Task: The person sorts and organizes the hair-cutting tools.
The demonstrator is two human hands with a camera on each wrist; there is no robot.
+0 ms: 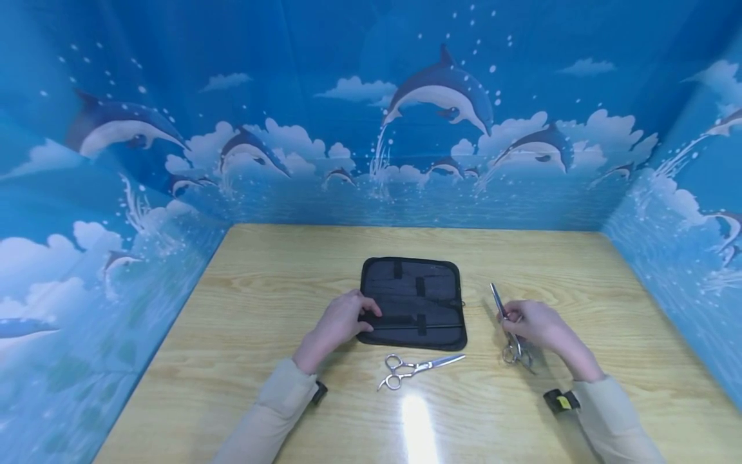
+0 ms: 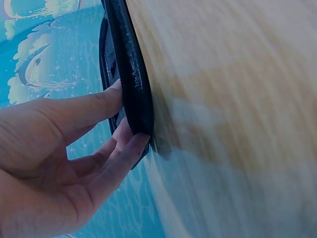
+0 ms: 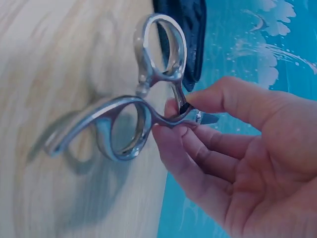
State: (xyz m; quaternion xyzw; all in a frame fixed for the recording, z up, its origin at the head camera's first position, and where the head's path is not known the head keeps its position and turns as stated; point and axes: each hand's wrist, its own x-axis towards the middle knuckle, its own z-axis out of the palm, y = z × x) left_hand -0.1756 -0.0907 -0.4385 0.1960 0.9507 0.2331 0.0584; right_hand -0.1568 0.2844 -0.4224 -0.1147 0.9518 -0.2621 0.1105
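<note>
An unfolded black zip case [image 1: 440,303] with elastic loops lies flat on the table. My left hand [image 1: 342,316] pinches its left edge between thumb and fingers, as the left wrist view shows on the zipped rim [image 2: 136,79]. A pair of silver scissors [image 1: 495,296] is held by my right hand [image 1: 536,325] near the pivot, right of the case. Their blades point away from me; the finger rings and curved finger rest [image 3: 89,116] hang toward the table. Another pair of silver scissors [image 1: 431,365] lies just in front of the case, blades to the right.
A dark, comb-like strip [image 1: 397,320] lies in the lower half of the case. The wood-grain table [image 1: 278,270] extends around it. Blue dolphin-print sheeting [image 1: 324,116] stands along the back and both sides.
</note>
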